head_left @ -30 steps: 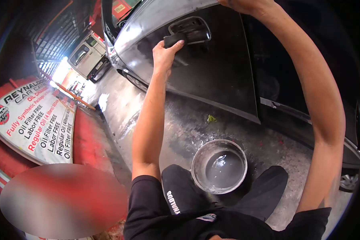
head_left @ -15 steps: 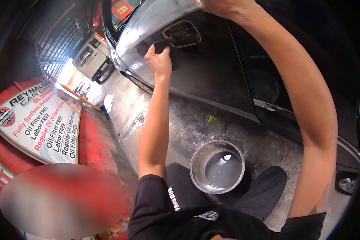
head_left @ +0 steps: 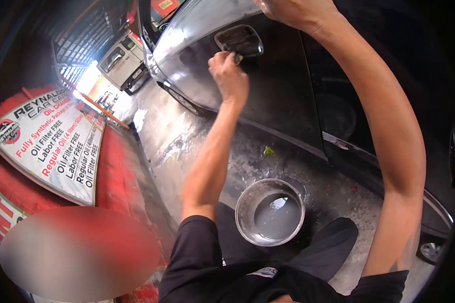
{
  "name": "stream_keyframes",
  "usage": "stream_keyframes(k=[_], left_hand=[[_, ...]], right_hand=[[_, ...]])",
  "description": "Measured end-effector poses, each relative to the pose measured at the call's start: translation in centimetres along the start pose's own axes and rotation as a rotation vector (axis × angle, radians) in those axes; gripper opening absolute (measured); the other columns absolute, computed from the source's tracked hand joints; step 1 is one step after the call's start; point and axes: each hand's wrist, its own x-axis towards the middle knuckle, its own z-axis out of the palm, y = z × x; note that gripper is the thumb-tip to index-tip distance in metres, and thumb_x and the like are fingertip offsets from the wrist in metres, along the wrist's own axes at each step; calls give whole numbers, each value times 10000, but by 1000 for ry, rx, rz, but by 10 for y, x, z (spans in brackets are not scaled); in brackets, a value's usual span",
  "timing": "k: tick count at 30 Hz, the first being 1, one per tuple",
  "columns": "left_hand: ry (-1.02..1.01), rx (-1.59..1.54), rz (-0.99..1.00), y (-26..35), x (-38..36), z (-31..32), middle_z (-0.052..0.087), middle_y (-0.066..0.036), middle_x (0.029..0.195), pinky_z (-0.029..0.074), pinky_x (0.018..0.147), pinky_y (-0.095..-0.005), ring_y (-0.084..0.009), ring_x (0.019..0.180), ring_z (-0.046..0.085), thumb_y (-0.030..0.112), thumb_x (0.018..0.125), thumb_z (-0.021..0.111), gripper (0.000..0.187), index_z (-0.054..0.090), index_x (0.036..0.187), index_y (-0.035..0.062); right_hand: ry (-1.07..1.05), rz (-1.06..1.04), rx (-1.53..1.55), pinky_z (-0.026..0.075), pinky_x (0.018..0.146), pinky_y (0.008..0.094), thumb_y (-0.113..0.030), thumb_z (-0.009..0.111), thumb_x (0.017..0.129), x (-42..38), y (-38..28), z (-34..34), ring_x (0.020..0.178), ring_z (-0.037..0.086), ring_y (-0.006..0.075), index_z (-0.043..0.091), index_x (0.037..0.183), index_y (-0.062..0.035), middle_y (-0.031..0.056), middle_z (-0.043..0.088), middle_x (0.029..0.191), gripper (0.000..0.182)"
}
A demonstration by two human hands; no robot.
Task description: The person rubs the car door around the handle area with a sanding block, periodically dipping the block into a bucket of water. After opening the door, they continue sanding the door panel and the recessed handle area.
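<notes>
My left hand (head_left: 229, 76) is closed, with its fingers bent at the lower left corner of the door handle recess (head_left: 237, 41). It pinches a small piece of sandpaper, mostly hidden now; a small yellowish-green spot shows by the fingertips. Dull, patchy dark paint covers the car door (head_left: 278, 91) around it. High at the frame's upper edge, my right hand (head_left: 293, 12) is by the upper part of the door; its fingers are mostly cut off, so I cannot see whether it grips anything.
Between my knees stands a round metal bucket (head_left: 240, 217) with cloudy grey water. A crumpled yellow-green scrap (head_left: 269, 151) lies on the wet concrete floor (head_left: 187, 146). At left, a sign board (head_left: 50, 146) leans against a red wall (head_left: 124, 177). A light-coloured van (head_left: 119, 60) is parked behind.
My left hand has moved right and turned over, so the dark sandpaper sheet seen before is mostly hidden. The view has shifted slightly; my right hand stays by the upper door.
</notes>
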Motion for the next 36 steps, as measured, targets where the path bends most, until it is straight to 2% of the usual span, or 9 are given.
stream_keyframes(k=[4, 10, 15, 18, 21, 24, 26, 32, 36], left_hand=[[126, -261, 0, 59, 9, 4, 666, -155, 1058, 479, 940, -457, -359, 1036, 600, -112, 764, 590, 340, 727, 1070, -50], [-32, 76, 171, -29, 4, -3, 665, -134, 1085, 469, 886, -443, -335, 1012, 611, -69, 779, 598, 399, 745, 1148, -31], [70, -175, 92, 45, 9, 2, 688, -134, 1100, 481, 963, -438, -346, 1059, 629, -88, 757, 591, 423, 750, 1145, -29], [41, -141, 207, 19, 6, -3, 692, -142, 1114, 483, 951, -446, -346, 1063, 630, -85, 776, 581, 410, 751, 1144, -26], [-76, 6, 98, -21, 2, -9, 697, -138, 1134, 463, 941, -437, -339, 1091, 629, -68, 786, 590, 402, 758, 1147, -15], [-47, -1, 38, -6, 3, -4, 695, -144, 1126, 466, 947, -440, -348, 1105, 629, -75, 783, 594, 399, 758, 1142, -19], [1, -119, 147, 34, 10, -10, 694, -134, 1114, 470, 937, -440, -339, 1090, 635, -84, 774, 602, 404, 761, 1139, -16], [-106, 21, 140, -28, 5, -12, 700, -121, 1091, 471, 925, -430, -329, 1061, 640, -65, 796, 607, 351, 772, 1101, -15], [-41, -124, 91, 10, 16, -11, 709, -134, 1101, 492, 957, -460, -364, 1067, 647, -59, 818, 641, 294, 774, 1074, -4]], right_hand=[[-88, -22, 35, 362, 1165, 663, -295, 691, 862, 0, 1, -12, 1348, 560, 469, 759, 1076, 81, 330, 664, 1307, 439], [-109, -89, 120, 349, 1182, 669, -300, 696, 863, -1, 5, -12, 1334, 578, 432, 767, 1052, 49, 305, 689, 1259, 403], [-101, -88, 3, 346, 1185, 674, -299, 698, 861, -4, 4, -10, 1329, 586, 417, 768, 1054, 33, 280, 709, 1235, 391], [-80, -116, 157, 346, 1184, 678, -298, 699, 859, 0, 8, -2, 1330, 588, 413, 767, 1049, 35, 271, 714, 1230, 390], [-91, -135, 149, 342, 1188, 673, -294, 701, 857, -6, 11, -7, 1331, 588, 418, 768, 1047, 33, 276, 713, 1227, 385], [-111, -142, 189, 333, 1198, 664, -286, 708, 850, -6, 6, -10, 1323, 595, 415, 768, 1043, 28, 281, 710, 1225, 373], [-74, -125, 188, 347, 1188, 652, -278, 717, 842, -5, 7, -9, 1303, 607, 412, 769, 1028, 24, 285, 709, 1214, 359], [-116, -135, 204, 380, 1154, 636, -272, 712, 838, -7, 6, -20, 1280, 616, 404, 763, 1012, 26, 270, 715, 1188, 349], [-104, -141, 211, 378, 1160, 628, -268, 715, 835, -7, 4, -15, 1277, 618, 402, 759, 1026, 29, 260, 718, 1190, 355]])
